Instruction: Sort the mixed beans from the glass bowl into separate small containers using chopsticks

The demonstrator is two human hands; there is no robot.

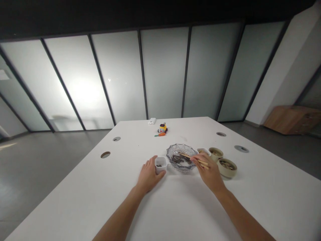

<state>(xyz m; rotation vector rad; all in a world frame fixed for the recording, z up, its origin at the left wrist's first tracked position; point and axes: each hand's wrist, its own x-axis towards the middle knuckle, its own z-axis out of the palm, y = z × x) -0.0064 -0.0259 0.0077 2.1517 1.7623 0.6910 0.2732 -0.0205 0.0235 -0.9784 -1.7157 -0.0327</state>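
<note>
Left hand (148, 174) is wrapped loosely around a small white plastic cup (161, 164), fingers curled on its left side; the cup stands upright on the white table (175, 201) with a few dark bits inside. Right hand (210, 170) is closed on a pair of wooden chopsticks (191, 156), tips down in the clear glass bowl (181, 156) of dark beans, just right of the cup. Two round tan bowls (227, 167) sit right of the hand. Toy car (163, 128) further back.

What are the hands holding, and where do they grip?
The right hand holds light wooden chopsticks near their rear ends; the left hand grips the small white plastic cup around its side.
</note>
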